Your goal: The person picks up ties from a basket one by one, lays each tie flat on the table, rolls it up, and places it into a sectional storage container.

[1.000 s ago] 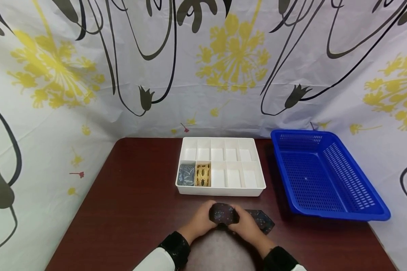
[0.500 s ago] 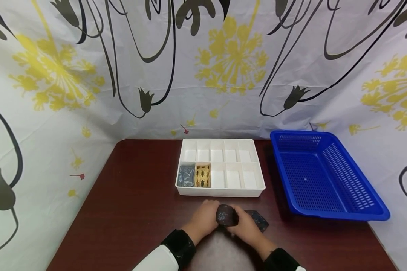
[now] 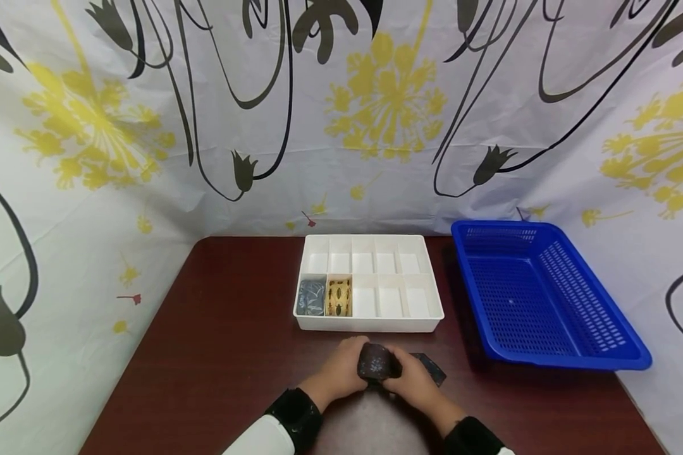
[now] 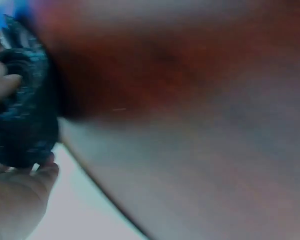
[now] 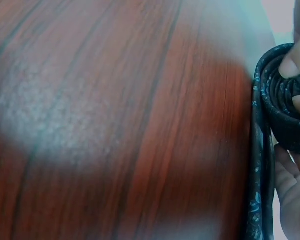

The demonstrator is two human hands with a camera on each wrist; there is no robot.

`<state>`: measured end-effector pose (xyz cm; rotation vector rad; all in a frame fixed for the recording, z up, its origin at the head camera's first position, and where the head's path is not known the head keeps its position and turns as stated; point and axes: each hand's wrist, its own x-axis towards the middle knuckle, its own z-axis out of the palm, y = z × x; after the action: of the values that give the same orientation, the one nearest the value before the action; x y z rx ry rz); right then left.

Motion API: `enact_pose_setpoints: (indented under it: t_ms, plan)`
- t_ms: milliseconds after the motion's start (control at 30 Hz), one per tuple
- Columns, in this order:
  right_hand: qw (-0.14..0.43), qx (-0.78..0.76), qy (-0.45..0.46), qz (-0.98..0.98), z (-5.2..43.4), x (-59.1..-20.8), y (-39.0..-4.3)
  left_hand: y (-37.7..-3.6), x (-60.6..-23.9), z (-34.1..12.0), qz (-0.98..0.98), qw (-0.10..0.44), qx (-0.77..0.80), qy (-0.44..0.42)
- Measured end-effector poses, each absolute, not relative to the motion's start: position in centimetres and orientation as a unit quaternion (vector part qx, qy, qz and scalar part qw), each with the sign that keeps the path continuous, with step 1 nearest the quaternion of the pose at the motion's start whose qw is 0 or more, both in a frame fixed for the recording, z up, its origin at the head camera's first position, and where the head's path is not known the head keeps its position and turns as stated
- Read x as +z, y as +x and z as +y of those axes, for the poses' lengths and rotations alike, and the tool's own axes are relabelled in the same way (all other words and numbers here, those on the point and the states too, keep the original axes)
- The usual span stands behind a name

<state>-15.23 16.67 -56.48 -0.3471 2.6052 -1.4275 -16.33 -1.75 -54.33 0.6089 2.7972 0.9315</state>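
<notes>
Both hands hold a dark patterned necktie rolled into a coil [image 3: 377,362] near the table's front edge. My left hand [image 3: 344,366] grips the coil from the left and my right hand [image 3: 412,379] from the right. The tie's loose pointed end [image 3: 432,368] lies flat on the table to the right. In the left wrist view the coil [image 4: 21,105] is blurred at the left edge. The right wrist view shows the rolled layers [image 5: 285,107] with fingers [image 5: 296,60] pressed into them.
A white divided organiser tray [image 3: 369,324] stands behind the hands; a rolled blue-grey tie [image 3: 311,297] and a yellow patterned one [image 3: 339,297] fill its two front-left compartments. A blue plastic basket [image 3: 569,354] sits at the right. The table [image 3: 216,354] is dark brown wood.
The coil has grown tighter and rounder between the hands, and the loose end on the table has become shorter. The hands stay in nearly the same place.
</notes>
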Motion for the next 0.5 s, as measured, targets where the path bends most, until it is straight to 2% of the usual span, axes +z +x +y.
enact_pose_setpoints:
  t_ms: [267,500]
  plan:
    - [0.080,-0.497,-0.104,0.858,17.0,-57.0,-15.3,-15.9,-56.3,-2.7,0.857,0.092,0.476,0.175]
    - [0.078,-0.494,-0.108,0.859,17.0,-57.1,-15.2,-15.8,-56.0,-2.7,0.859,0.074,0.478,0.166]
